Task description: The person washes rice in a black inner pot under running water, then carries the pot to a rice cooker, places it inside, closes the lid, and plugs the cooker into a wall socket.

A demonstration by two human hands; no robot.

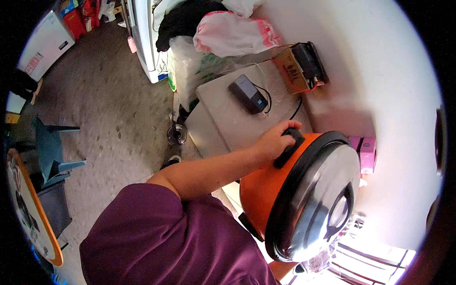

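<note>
In front of my chest is a large orange pot point(263, 203) with a thick black rim and a shiny metal lid point(313, 217). It leans so that the lid faces away from me. My left hand point(279, 137) is closed around the black side handle point(293, 148) at its upper side. A second dark handle point(250, 226) shows low on the pot. Of my right arm, only a piece of forearm point(284, 269) appears beneath the lid; the right hand is hidden behind the pot.
A pale flat-topped unit point(224, 110) stands beside the pot, bearing a dark corded device point(247, 93). Against the wall are a cardboard box point(293, 67) with wires and a purple box point(367, 155). Plastic bags point(231, 34) are piled behind. A blue-green stool point(50, 149) stands on the floor.
</note>
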